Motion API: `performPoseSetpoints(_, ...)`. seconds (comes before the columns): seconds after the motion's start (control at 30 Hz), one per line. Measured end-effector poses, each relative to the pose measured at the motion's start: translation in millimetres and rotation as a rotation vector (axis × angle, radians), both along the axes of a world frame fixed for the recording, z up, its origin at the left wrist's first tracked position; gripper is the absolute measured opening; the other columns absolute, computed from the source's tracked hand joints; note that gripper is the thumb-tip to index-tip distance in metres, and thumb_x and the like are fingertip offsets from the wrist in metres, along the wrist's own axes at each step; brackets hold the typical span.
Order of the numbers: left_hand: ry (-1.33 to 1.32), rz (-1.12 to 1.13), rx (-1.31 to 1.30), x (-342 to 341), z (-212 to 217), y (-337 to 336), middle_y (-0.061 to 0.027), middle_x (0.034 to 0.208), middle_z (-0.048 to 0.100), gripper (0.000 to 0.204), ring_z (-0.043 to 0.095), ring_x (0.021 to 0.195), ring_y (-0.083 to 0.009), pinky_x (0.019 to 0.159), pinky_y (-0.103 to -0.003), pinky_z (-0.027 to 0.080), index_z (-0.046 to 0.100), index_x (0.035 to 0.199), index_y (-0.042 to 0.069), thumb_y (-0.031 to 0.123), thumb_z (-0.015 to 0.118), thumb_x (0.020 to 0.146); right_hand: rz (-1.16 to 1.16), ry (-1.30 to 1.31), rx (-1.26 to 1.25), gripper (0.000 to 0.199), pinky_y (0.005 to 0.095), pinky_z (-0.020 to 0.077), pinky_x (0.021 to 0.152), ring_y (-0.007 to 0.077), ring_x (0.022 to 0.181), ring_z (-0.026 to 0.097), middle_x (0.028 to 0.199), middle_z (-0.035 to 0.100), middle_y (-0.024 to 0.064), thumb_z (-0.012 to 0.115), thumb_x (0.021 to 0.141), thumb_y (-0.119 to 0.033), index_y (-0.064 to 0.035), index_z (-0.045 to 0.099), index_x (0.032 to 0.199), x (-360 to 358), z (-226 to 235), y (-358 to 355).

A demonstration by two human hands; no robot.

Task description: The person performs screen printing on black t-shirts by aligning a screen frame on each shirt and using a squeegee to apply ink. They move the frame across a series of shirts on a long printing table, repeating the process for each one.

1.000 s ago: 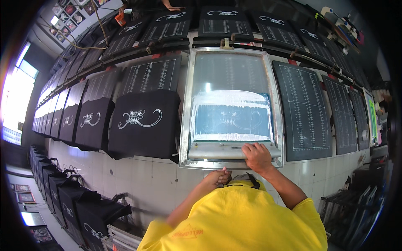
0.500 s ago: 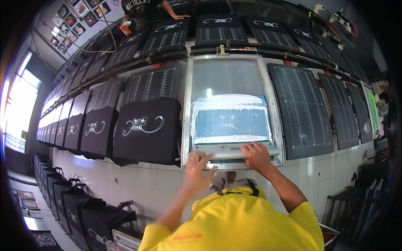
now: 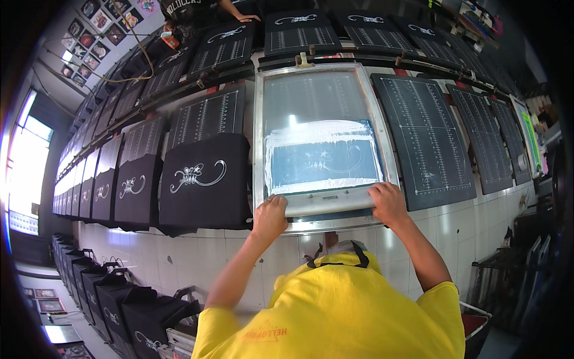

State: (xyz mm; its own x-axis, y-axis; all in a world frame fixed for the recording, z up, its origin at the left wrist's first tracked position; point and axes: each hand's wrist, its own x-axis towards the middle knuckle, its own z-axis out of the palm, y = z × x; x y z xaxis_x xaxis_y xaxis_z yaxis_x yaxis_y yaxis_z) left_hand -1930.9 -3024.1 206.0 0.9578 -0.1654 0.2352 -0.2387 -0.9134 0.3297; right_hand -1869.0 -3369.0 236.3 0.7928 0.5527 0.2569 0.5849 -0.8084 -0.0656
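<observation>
A silver-framed printing screen (image 3: 258, 137) lies in front of me, with white ink (image 3: 320, 130) spread over its mesh in a band and along the edges. Through the bluish stencil area a scroll-like design shows faintly. Across the near part of the screen rests a wide grey squeegee (image 3: 327, 203). Its left end is gripped by my left hand (image 3: 270, 216), fingers curled over the top. At the other end my right hand (image 3: 388, 203) has its fingers wrapped round it in the same way. A white line of ink runs just beyond the squeegee.
Left of the screen, a black shirt (image 3: 203, 200) with a silver-white print lies on a board, in a row of others. A bare ruled board (image 3: 423, 140) lies to the right. Beyond stands a far row of boards, where another person's hand (image 3: 248, 18) rests. Black shirts hang lower left.
My left hand has gone from loose, blurred fingers to a grip on the squeegee's left end. My right hand has slid outward to the right end. The view has shifted slightly.
</observation>
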Motion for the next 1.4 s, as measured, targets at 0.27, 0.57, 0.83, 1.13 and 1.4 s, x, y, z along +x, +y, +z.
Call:
performPoseSetpoints(0.27, 0.037, 0.059, -0.010, 3.3, 12.2, 0.6, -0.0153, 0.109, 0.066, 0.035, 0.062, 0.108, -0.0335, 0.085, -0.040, 0.055, 0.061, 0.100, -0.001, -0.005, 0.062, 0.065, -0.027, -0.011, 0.067, 0.031, 0.0412, 0.0521, 0.081, 0.0300, 0.099, 0.060, 0.099, 0.061, 0.0102, 0.071, 0.059, -0.002, -0.0034, 0.059, 0.088, 2.2, 2.5, 1.9)
performPoseSetpoints(0.57, -0.120, 0.000, 0.110, -4.7, -26.0, 3.1, -0.0112, 0.116, 0.065, 0.041, 0.062, 0.110, -0.0266, 0.084, -0.034, 0.054, 0.061, 0.104, 0.002, 0.001, 0.064, 0.063, 0.038, -0.073, 0.034, 0.025, 0.0373, 0.0530, 0.080, 0.0300, 0.098, 0.060, 0.097, 0.059, 0.0113, 0.061, 0.064, 0.004, 0.0009, 0.058, 0.089, -4.0, -16.4, -2.9)
performPoseSetpoints(0.83, -0.240, -0.038, 0.139, 70.1, -20.7, 19.3, -0.0104, 0.104, 0.069, 0.030, 0.068, 0.097, -0.0249, 0.072, -0.032, 0.057, 0.064, 0.095, 0.003, 0.001, 0.062, 0.066, 0.070, -0.162, 0.039, 0.023, 0.0365, 0.0552, 0.071, 0.0284, 0.089, 0.062, 0.088, 0.060, 0.0103, 0.063, 0.060, 0.003, -0.0015, 0.057, 0.082, 68.8, -10.7, 7.8)
performPoseSetpoints(1.13, -0.097, -0.027, 0.098, 165.4, 3.8, 36.6, -0.0114, 0.084, 0.067, 0.025, 0.067, 0.072, -0.0295, 0.063, -0.036, 0.055, 0.064, 0.088, 0.004, 0.001, 0.063, 0.063, 0.021, 0.002, -0.065, 0.020, 0.0410, 0.0550, 0.067, 0.0299, 0.084, 0.064, 0.085, 0.062, 0.0118, 0.068, 0.063, -0.003, -0.0027, 0.059, 0.081, 165.8, 12.5, 22.6)
performPoseSetpoints(1.4, 0.105, -0.019, 0.186, 203.4, 36.2, 45.0, -0.0172, 0.081, 0.068, 0.021, 0.067, 0.076, -0.0362, 0.073, -0.044, 0.055, 0.068, 0.085, 0.006, 0.007, 0.062, 0.065, -0.015, 0.116, -0.165, 0.012, 0.0458, 0.0538, 0.070, 0.0346, 0.077, 0.067, 0.078, 0.068, 0.0170, 0.064, 0.068, -0.005, -0.0032, 0.067, 0.079, 201.2, 46.1, 32.7)
